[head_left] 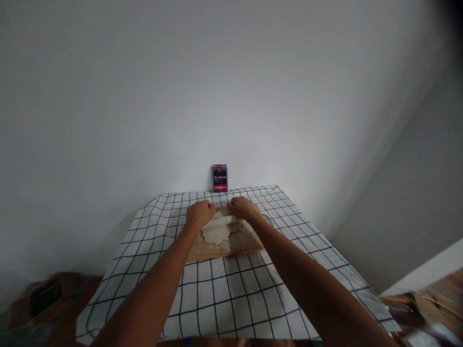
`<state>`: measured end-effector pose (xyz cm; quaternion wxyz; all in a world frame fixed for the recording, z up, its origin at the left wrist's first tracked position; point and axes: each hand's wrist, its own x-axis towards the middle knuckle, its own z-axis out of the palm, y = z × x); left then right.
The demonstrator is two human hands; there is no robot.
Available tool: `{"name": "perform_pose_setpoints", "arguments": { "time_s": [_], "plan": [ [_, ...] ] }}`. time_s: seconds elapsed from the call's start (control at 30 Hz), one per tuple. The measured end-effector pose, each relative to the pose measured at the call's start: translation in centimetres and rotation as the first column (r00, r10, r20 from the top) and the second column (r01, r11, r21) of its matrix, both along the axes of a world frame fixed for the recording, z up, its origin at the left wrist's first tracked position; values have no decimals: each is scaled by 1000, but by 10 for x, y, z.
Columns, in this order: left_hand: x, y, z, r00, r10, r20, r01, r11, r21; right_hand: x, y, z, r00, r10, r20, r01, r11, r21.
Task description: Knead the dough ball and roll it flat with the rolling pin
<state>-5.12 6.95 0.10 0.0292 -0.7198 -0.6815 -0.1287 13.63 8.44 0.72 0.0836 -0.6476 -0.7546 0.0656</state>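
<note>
My left hand (198, 213) and my right hand (244, 207) are both closed, knuckles up, over the far part of a wooden board (238, 248). Between them a pale, flour-dusted rolling pin (221, 221) lies across a thin sheet of dough (217, 235). The fists cover the pin's two ends, so the grip itself is hidden. The dough has a ragged near edge, and flour whitens the board around it.
A black-and-white checked cloth (217, 299) covers the table. A phone-like device with a blurred screen (220, 178) leans on the white wall at the back. At lower left stands a brown box-like object (47, 296); blurred items lie at lower right.
</note>
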Motion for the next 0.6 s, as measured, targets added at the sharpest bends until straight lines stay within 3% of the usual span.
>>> {"name": "perform_pose_setpoints", "arguments": {
  "time_s": [0.23, 0.43, 0.6],
  "plan": [
    [-5, -16, 1, 999, -10, 40, 11, 1000, -15, 2, -34, 1, 1000, -27, 0, 27, 994, 105],
    [-2, -42, -4, 999, -44, 17, 42, 996, 81, 6, -88, -2, 999, -39, -1, 38, 966, 254],
    [-8, -49, -6, 991, -130, -1, 130, 987, 90, 13, -140, -4, 994, 85, 66, -89, 993, 71]
  ]
}}
